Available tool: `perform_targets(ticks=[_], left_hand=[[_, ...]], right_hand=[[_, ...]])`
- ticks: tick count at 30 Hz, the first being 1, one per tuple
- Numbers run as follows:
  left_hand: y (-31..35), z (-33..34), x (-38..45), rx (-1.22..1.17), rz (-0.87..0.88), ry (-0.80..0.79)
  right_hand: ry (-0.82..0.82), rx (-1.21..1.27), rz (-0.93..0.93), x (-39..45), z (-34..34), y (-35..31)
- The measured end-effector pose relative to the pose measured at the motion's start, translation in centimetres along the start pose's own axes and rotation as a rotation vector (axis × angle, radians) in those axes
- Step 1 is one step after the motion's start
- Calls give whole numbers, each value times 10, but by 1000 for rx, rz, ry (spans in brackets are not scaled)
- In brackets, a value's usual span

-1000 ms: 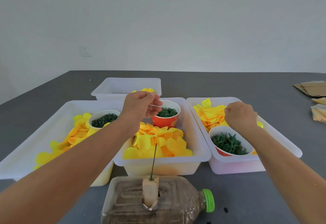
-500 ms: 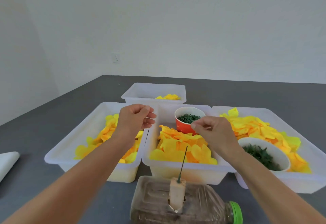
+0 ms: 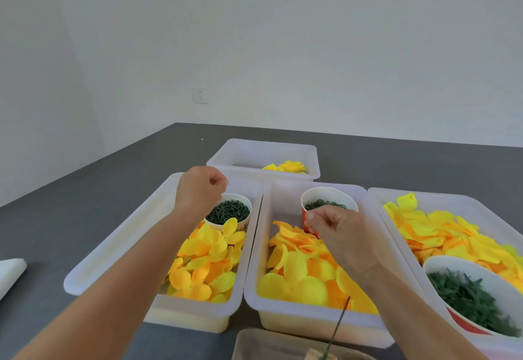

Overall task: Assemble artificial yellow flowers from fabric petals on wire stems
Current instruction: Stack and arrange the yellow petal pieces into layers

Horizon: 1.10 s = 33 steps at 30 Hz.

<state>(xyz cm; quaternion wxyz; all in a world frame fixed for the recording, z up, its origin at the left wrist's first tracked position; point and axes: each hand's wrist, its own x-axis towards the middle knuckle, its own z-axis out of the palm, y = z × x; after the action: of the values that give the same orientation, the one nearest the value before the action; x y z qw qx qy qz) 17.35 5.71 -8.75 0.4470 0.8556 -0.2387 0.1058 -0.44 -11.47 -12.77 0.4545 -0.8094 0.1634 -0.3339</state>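
Observation:
Three white bins hold loose yellow and orange fabric petals [image 3: 297,274]. My left hand [image 3: 201,189] hovers with pinched fingers above a white cup of dark green pieces [image 3: 229,212] in the left bin [image 3: 113,246]. My right hand [image 3: 334,232] is pinched just in front of the red cup of green bits [image 3: 328,198] in the middle bin [image 3: 254,260]. Nothing shows between either hand's fingertips. A thin green wire stem [image 3: 339,323] stands upright in a block [image 3: 314,357] at the bottom edge. A finished yellow flower [image 3: 291,166] lies in the rear bin [image 3: 254,153].
The right bin [image 3: 452,198] holds more petals and a white bowl of green leafy pieces [image 3: 467,294]. A clear plastic bottle [image 3: 268,342] lies under the block. A white object [image 3: 11,272] rests at the left on the grey table [image 3: 85,189].
My view turned left. My right hand moved from the right bin to the red cup. My left hand shifted from the red cup to over the left bin's white cup.

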Motion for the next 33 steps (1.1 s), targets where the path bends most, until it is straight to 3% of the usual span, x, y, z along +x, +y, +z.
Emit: perform_targets(ticks=[3,7,13,26,33], left_hand=[[-6,12,10,382,98,-165],[-10,31,15,641,140,-358],[-20,46,8,835,181,-469],[-19,45,5,637,115,-407],[-35,36,6,206,-10,-278]], right_hand=[[7,16,16,1,-1,3],[-3,-41,-24,1,1,4],[-14,-138,-174,-4,5,4],[-78,-152,-215,-6,5,3],[-52,-135,-233,-6,5,3]])
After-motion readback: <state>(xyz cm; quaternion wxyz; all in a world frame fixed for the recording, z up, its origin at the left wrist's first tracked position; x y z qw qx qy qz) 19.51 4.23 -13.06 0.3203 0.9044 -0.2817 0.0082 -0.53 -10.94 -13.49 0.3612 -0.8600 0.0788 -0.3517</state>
